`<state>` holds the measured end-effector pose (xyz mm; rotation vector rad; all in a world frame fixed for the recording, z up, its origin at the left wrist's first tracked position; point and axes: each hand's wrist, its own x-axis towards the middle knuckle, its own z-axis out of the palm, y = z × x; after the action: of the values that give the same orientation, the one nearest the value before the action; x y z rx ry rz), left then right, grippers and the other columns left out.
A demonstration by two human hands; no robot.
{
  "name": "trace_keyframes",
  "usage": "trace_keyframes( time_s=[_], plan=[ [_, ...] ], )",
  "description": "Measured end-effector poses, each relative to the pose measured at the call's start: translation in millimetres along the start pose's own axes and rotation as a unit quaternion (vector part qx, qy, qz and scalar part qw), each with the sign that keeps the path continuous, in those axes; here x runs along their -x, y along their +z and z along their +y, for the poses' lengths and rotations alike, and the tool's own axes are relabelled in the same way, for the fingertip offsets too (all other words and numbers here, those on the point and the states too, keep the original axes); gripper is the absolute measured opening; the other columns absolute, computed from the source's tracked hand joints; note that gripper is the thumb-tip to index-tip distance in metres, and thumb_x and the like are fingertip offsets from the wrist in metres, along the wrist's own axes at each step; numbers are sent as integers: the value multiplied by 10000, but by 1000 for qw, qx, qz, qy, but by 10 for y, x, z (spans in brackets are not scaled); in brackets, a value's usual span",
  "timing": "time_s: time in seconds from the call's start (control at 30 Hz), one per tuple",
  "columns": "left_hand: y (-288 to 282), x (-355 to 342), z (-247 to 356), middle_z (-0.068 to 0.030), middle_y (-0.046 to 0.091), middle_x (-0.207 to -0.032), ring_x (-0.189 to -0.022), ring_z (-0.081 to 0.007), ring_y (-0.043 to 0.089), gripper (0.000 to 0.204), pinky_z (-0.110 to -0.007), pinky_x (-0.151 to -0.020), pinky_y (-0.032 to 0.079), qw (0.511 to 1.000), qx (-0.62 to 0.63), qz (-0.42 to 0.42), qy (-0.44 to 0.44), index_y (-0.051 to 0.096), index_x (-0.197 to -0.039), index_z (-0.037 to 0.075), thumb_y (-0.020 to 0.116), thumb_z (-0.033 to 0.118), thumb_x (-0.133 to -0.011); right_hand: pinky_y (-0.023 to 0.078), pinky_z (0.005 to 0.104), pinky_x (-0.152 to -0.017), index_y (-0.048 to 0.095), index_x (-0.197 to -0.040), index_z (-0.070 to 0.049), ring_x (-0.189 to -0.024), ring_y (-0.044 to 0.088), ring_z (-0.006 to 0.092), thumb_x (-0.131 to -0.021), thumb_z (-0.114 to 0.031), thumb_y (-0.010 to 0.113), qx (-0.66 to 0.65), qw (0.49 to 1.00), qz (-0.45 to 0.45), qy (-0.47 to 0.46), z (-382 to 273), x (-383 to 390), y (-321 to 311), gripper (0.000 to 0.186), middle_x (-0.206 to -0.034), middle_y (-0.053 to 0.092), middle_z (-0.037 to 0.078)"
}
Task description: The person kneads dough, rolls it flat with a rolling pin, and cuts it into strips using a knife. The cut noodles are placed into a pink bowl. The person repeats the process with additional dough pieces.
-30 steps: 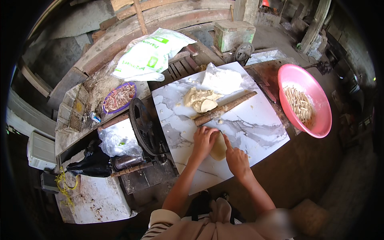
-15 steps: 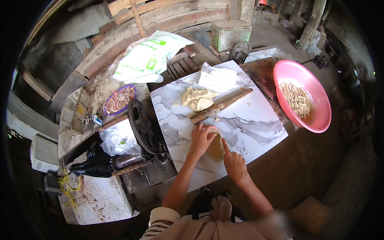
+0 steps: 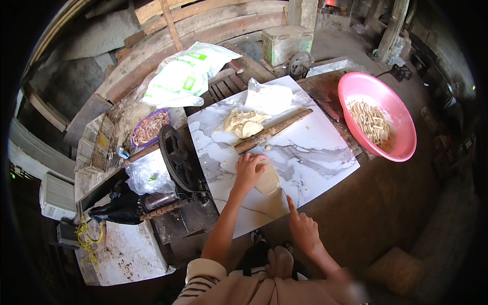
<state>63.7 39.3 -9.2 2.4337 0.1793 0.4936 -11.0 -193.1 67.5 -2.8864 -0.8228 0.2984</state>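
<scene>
- We see that the right hand point(image 3: 305, 231) has drawn back toward the body since half a second ago and now sits over the near edge of the marble-patterned board point(image 3: 325, 168), apart from the flat dough point(image 3: 266, 184)
- We find the left hand point(image 3: 249, 170) in much the same place as before, its fingers loosely bent and spread on the upper left of the dough, pressing it rather than closed round anything we can make out
- We see the right forefinger stretched straight, the other fingers folded in around what looks like a thin knife point(image 3: 284, 192)
- We now get a clear view of the dough's right side, so we judge that one pull of the blade along it has ended
- We place the dough on the near part of the board, below the wooden rod point(image 3: 274, 131) and the soft dough lump point(image 3: 244, 122); the pink basin point(image 3: 410, 132) with pale strips point(image 3: 368, 122) stands off to the right
- We cannot see the knife's handle, hidden in the fist, and only a sliver of its blade shows
- We cannot tell whether the cut goes right through, nor whether the dull patch below the dough is shadow or reflection
- We lose the dough's upper left corner under the left fingers, and the palm is hidden too
</scene>
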Motion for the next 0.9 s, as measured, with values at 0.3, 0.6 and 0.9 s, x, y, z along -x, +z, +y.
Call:
trace_keyframes(
  time_s=[0.3, 0.6, 0.9],
  plan=[
    [-22, -61, 166, -17, 462, -1049, -1049, -252, 394, 258, -446, -848, 324, 989, -71, -52, 115, 615, -962, 239, 722, 270, -729, 521, 459, -610, 338, -1391, -115, -705, 624, 341, -842, -80, 507, -61, 983, 167, 52, 501, -850, -24, 576, -806, 605, 168],
    [-19, -242, 197, 17, 519, -905, -995, -212, 466, 217, -406, -798, 382, 971, -59, -104, 205, 538, -759, 146, 731, 215, -688, 390, 432, -797, 577, -1076, -101, -1014, 462, 309, -787, -136, 605, -40, 951, 293, -90, 463, -1352, 215, 293, -1097, 500, 117],
    [-212, -258, 214, -51, 590, -792, -818, -230, 587, 148, -362, -738, 466, 983, 54, -79, 158, 551, -807, 76, 677, 86, -730, 340, 435, -834, 621, -908, -128, -1011, 446, 288, -723, -196, 721, -147, 953, 199, -173, 264, -1654, 273, 220, -1025, 550, 37]
  ],
)
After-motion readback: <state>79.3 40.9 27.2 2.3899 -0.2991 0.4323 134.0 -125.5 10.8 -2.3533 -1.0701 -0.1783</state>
